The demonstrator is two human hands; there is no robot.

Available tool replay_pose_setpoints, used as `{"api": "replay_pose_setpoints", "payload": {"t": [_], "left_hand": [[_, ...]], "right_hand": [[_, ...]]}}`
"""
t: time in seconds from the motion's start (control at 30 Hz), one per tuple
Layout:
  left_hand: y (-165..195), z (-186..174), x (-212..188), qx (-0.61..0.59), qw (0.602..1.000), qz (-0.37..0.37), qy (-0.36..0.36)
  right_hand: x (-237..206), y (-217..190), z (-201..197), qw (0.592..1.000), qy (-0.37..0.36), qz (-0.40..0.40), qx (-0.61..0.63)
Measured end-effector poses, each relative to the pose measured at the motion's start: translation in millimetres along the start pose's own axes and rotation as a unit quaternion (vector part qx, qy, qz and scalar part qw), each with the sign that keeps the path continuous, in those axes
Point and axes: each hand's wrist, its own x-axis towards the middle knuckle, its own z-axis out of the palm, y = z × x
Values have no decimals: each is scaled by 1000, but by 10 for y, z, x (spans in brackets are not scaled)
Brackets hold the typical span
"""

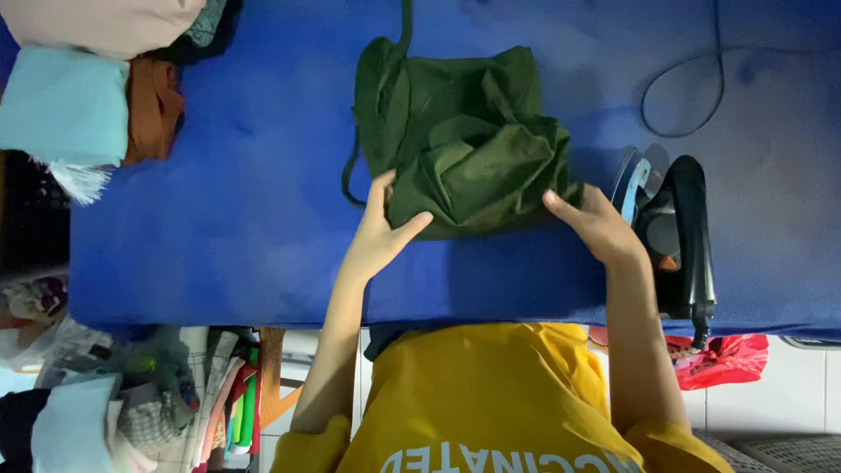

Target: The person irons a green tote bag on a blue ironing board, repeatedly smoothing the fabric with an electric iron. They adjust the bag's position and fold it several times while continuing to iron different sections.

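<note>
A crumpled dark green garment (464, 144) with a drawstring lies on the blue padded ironing table (245, 219). My left hand (383, 229) grips its near left edge, thumb on top of the cloth. At the near right corner my right hand (597, 224) pinches the fabric. I wear a yellow shirt, seen at the bottom of the head view.
A black clothes iron (679, 232) stands just right of my right hand, its cord (692, 88) looping at the far right. Folded pale blue, orange and pink cloths (83, 96) are stacked at the far left. Piles of clothes (131, 403) and a red bag (723, 359) lie below the table.
</note>
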Motion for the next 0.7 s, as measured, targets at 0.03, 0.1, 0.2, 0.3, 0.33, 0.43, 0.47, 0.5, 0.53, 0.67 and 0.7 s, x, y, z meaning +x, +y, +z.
{"api": "replay_pose_setpoints", "payload": {"t": [0.03,0.1,0.2,0.3,0.33,0.43,0.47,0.5,0.53,0.67,0.7], "left_hand": [[77,15,74,73,997,34,9],[249,71,191,217,971,94,30],[476,176,375,258,965,43,37],[601,115,444,279,936,166,136],[602,76,477,232,949,135,166],[453,-19,734,146,958,63,239],[352,-28,906,159,953,49,253],[233,-39,1075,172,947,35,268],[105,-22,1237,224,933,60,275],[-301,32,1505,309,886,162,305],[-334,40,1493,299,884,180,311]], "right_hand": [[16,-96,7,998,-31,-52,13],[30,-324,110,997,-33,-66,-20],[-54,-639,250,986,21,-131,-101],[-121,-819,301,970,68,-231,-44],[-90,-852,307,960,79,-267,1],[298,-911,367,945,84,-288,128],[514,-918,407,951,92,-273,109],[735,-910,474,957,99,-258,91],[901,-869,513,961,106,-244,72],[1216,-625,542,965,148,-198,89],[1198,-562,535,956,139,-228,119]]}}
